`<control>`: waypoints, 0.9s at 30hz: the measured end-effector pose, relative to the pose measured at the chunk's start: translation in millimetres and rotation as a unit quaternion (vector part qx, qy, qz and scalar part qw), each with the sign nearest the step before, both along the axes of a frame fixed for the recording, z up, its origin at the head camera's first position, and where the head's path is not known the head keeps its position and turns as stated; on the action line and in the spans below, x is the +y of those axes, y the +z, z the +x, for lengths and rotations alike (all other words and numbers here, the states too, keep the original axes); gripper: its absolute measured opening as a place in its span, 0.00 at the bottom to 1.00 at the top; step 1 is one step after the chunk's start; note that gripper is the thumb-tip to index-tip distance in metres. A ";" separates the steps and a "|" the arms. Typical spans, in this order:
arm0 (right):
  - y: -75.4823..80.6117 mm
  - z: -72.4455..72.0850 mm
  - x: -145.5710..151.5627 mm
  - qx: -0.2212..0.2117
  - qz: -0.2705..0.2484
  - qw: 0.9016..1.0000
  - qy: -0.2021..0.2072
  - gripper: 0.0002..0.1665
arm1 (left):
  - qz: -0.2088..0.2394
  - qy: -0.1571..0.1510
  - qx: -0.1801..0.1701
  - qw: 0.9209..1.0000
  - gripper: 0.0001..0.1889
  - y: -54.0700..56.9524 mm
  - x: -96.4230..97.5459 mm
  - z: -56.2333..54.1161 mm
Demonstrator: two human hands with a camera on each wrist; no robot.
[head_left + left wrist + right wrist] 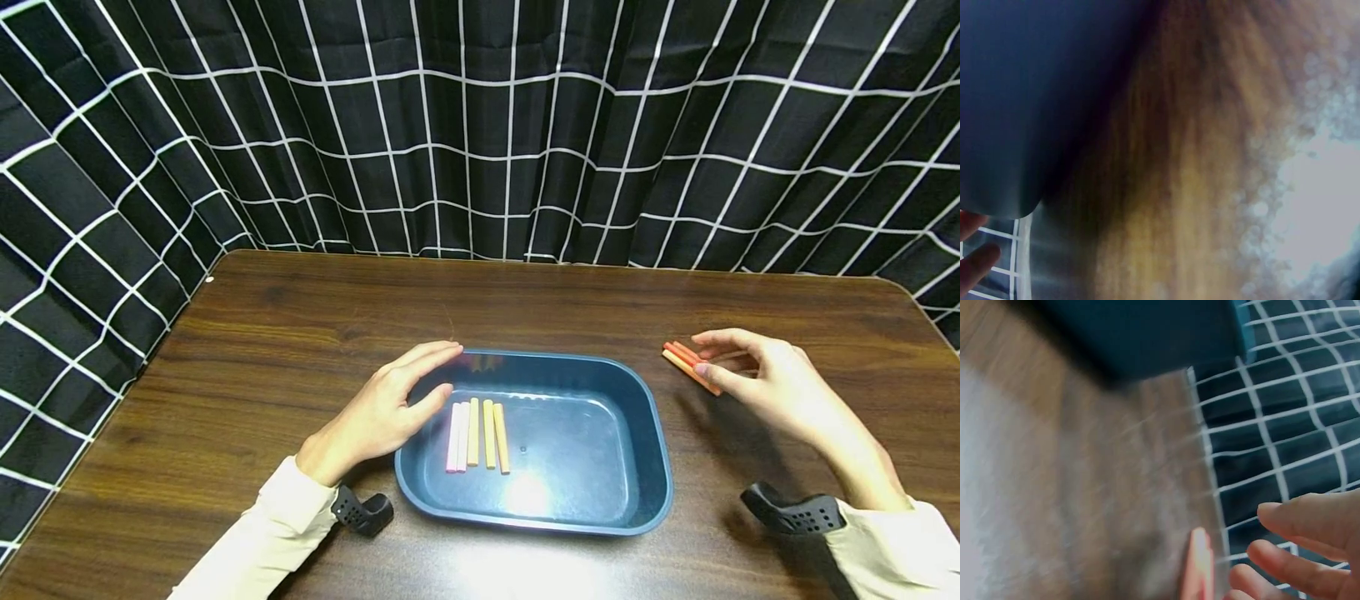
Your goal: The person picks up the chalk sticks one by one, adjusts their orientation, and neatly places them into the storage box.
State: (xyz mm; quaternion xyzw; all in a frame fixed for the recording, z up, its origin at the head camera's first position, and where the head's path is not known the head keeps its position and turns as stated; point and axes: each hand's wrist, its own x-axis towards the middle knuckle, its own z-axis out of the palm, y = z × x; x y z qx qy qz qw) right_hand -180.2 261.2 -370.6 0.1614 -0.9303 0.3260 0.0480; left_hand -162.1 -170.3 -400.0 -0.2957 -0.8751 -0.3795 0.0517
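Observation:
A blue plastic tub (585, 450) holds several chalk sticks lying side by side near its left end: pink ones (457, 437) and pale yellow to light orange ones (489, 433). My left hand (382, 412) rests at the tub's left rim, fingertips at the far left corner and thumb reaching over the inside. To the right of the tub, orange and red chalk sticks (678, 357) lie together on the table. Over them is my right hand (765, 379), thumb and fingers spread apart around their near end. In the right wrist view these sticks (1197, 569) appear beside the fingers (1300, 515).
The brown wooden table (315, 317) extends around the tub on all sides. Behind it hangs a black curtain with a white grid (487, 125), which also runs down the left side. Black straps (795, 510) circle both wrists.

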 end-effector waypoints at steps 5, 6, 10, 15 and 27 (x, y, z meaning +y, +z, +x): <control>-13.2 -4.5 -1.8 0.033 0.052 0.998 -0.005 0.18 | 0.003 -0.004 0.004 1.000 0.24 -0.2 -1.2 0.3; -15.6 -5.1 -2.1 0.040 0.057 0.998 -0.005 0.17 | 0.004 -0.005 0.005 1.000 0.24 -0.3 -1.2 0.1; -23.3 -6.3 -2.6 0.064 0.075 0.995 0.001 0.17 | 0.002 -0.006 0.007 1.000 0.24 -1.2 -0.5 -0.6; -28.2 -6.2 -4.8 0.083 0.092 0.992 0.004 0.17 | -0.001 -0.002 0.010 1.000 0.24 -1.6 -0.8 -0.3; -27.8 -3.3 -2.8 0.060 0.115 0.991 -0.023 0.13 | 0.005 0.000 0.004 1.000 0.24 -2.3 0.7 0.1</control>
